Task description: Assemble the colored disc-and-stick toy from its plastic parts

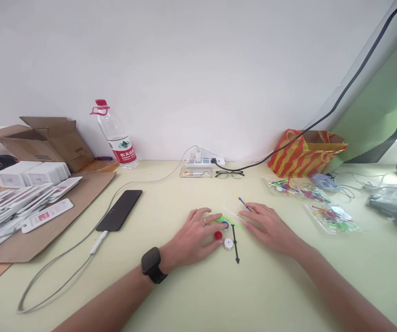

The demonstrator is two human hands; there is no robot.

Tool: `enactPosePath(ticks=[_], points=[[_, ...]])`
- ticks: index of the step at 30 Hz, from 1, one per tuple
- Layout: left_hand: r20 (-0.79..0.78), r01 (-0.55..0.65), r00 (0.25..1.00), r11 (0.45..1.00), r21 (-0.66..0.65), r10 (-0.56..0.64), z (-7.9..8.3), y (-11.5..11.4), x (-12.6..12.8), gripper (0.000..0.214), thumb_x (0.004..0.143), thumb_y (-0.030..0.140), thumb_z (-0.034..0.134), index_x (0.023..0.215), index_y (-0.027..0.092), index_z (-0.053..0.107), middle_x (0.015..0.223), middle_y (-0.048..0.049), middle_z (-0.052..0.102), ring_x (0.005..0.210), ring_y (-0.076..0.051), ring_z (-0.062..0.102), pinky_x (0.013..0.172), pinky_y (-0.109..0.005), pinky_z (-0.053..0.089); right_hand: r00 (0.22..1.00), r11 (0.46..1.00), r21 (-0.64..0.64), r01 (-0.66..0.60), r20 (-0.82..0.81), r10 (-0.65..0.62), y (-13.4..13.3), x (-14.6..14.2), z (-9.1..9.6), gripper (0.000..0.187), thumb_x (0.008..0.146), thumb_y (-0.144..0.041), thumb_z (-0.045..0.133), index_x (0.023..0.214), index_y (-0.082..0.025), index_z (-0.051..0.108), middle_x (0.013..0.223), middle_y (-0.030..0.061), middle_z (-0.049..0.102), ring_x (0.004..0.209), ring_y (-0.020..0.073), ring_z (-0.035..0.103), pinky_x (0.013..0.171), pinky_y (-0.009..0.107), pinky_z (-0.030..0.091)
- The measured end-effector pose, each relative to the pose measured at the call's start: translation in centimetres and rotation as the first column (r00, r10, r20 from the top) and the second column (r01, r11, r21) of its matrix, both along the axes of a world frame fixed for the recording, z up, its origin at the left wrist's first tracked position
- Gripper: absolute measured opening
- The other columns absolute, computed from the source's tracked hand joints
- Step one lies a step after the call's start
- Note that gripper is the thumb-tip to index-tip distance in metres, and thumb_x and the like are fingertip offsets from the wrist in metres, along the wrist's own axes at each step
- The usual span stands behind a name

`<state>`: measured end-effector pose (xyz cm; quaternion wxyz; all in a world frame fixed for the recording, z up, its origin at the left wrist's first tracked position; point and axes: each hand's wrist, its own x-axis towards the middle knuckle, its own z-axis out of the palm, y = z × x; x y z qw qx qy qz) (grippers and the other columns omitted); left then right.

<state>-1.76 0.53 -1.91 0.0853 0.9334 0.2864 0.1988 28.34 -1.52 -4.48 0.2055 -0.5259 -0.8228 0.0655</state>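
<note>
Over a small group of coloured plastic parts, my left hand lies with its fingers spread, fingertips at a blue ring and the thumb beside a red disc. A white disc sits just past the thumb. My right hand rests on the other side, fingers apart and low on the table. Its fingertips are close to a blue-and-yellow stick, a thin white stick and bright green pieces. Between the hands lies a black arrow-shaped pointer. Some parts are partly hidden under my left fingers.
To the right lie plastic bags of coloured parts and a striped paper bag. Glasses and a power strip are at the wall. Leftward are a phone on a cable, a bottle and white cards.
</note>
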Motion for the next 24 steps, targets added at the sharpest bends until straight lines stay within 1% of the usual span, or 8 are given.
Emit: enactPosePath(ticks=[6,11,13,15,17,20,22,24], points=[[-0.074,-0.072,0.994,0.996,0.048,0.076,-0.2,0.2,-0.1,0.041,0.104,0.033,0.055,0.145,0.034,0.059,0.157,-0.0041,0.054,0.145,-0.036,0.043,0.117,-0.061,0.038,0.994,0.994,-0.028,-0.108,0.024,0.109,-0.5,-0.6,0.1,0.038,0.107,-0.043,0.048,0.142,-0.04,0.063,0.155,0.0039,0.056,0.147,0.0292,0.048,0.118,0.055,0.044],[-0.151,-0.081,0.984,0.995,0.064,0.09,-0.5,0.3,-0.4,0.054,0.104,0.049,0.052,0.157,0.036,0.045,0.166,-0.0081,0.041,0.15,-0.042,0.037,0.118,-0.074,0.028,0.998,0.998,-0.006,-0.056,0.041,0.056,-0.2,0.0,-0.2,0.04,0.108,-0.04,0.045,0.144,-0.038,0.061,0.151,0.005,0.06,0.144,0.0299,0.051,0.116,0.056,0.045],[-0.142,-0.068,0.987,0.995,0.071,0.077,-0.5,0.3,-0.4,0.055,0.105,0.05,0.051,0.158,0.036,0.043,0.167,-0.0083,0.039,0.151,-0.041,0.036,0.118,-0.074,0.026,0.999,0.999,0.015,-0.039,0.021,0.038,-0.2,0.0,-0.2,0.041,0.108,-0.042,0.045,0.146,-0.037,0.06,0.151,0.0053,0.06,0.145,0.0303,0.051,0.116,0.056,0.046],[-0.104,-0.05,0.993,0.996,0.068,0.057,-0.3,0.2,-0.3,0.052,0.105,0.045,0.052,0.155,0.035,0.046,0.164,-0.0077,0.044,0.149,-0.037,0.042,0.12,-0.07,0.027,0.998,0.998,0.014,-0.064,-0.002,0.064,-0.3,-0.2,-0.1,0.042,0.107,-0.042,0.046,0.147,-0.038,0.058,0.154,0.0043,0.058,0.146,0.0296,0.05,0.117,0.054,0.045],[-0.056,-0.025,0.998,0.998,0.051,0.028,-0.1,0.1,-0.1,0.042,0.105,0.038,0.053,0.147,0.032,0.056,0.154,-0.0067,0.058,0.139,-0.031,0.053,0.121,-0.061,0.031,0.992,0.992,-0.01,-0.124,-0.01,0.123,-0.6,-0.8,0.0,0.042,0.107,-0.041,0.047,0.148,-0.04,0.057,0.157,0.0026,0.055,0.148,0.0289,0.047,0.118,0.053,0.045],[0.001,0.006,1.0,0.999,0.043,-0.007,0.1,0.2,0.1,0.024,0.105,0.033,0.054,0.12,0.027,0.071,0.13,-0.0042,0.074,0.119,-0.024,0.065,0.112,-0.05,0.039,0.985,0.984,-0.04,-0.172,-0.015,0.172,-0.7,-1.3,0.1,0.04,0.107,-0.04,0.047,0.145,-0.039,0.06,0.156,0.0027,0.055,0.15,0.0289,0.044,0.119,0.053,0.044],[0.025,-0.018,1.0,0.998,0.063,0.017,0.0,0.3,0.1,0.02,0.104,0.031,0.055,0.103,0.025,0.074,0.118,-0.0028,0.078,0.11,-0.023,0.068,0.105,-0.048,0.041,0.988,0.987,-0.038,-0.155,-0.025,0.154,-0.5,-1.3,0.1,0.038,0.107,-0.04,0.048,0.141,-0.035,0.063,0.151,0.0053,0.059,0.146,0.0288,0.048,0.119,0.054,0.044],[0.04,-0.079,0.996,0.993,0.085,0.076,-0.2,0.5,0.0,0.02,0.103,0.029,0.056,0.095,0.023,0.073,0.108,-0.0025,0.08,0.102,-0.023,0.069,0.101,-0.048,0.042,0.992,0.992,-0.018,-0.122,-0.037,0.121,-0.3,-1.0,0.0,0.035,0.106,-0.038,0.05,0.136,-0.032,0.066,0.145,0.0076,0.063,0.141,0.0286,0.053,0.117,0.054,0.045]])
